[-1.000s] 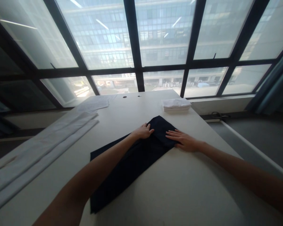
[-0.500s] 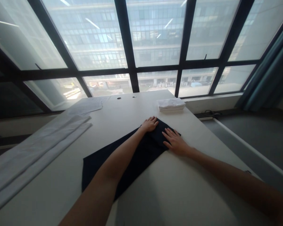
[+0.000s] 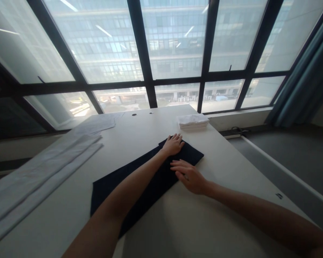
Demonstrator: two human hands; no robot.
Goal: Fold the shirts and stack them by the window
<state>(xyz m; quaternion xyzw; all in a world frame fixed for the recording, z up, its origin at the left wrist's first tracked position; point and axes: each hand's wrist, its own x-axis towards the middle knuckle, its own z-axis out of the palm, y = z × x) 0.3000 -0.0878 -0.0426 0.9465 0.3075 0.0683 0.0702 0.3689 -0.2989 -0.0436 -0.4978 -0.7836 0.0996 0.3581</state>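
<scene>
Navy folded fabric [image 3: 195, 154] lies on the table [image 3: 134, 130], far end toward the right edge. The left hand [image 3: 173, 144] rests there, fingers spread; the right hand [image 3: 190, 177] overlaps the fabric, fingers extended, contact indeterminable.

The left arm [image 3: 123, 197], at seven o'clock, is bare all along the part that shows. The right arm [image 3: 244, 206], at four o'clock, is bare too. Both look slim, fat near the bottom and side edges and skinny at the wrists [image 3: 208, 188]. The left hand [image 3: 173, 145] and the right hand [image 3: 191, 178] are bare, with long, thin fingers [image 3: 179, 163]. The nails are too small to see well.
</scene>
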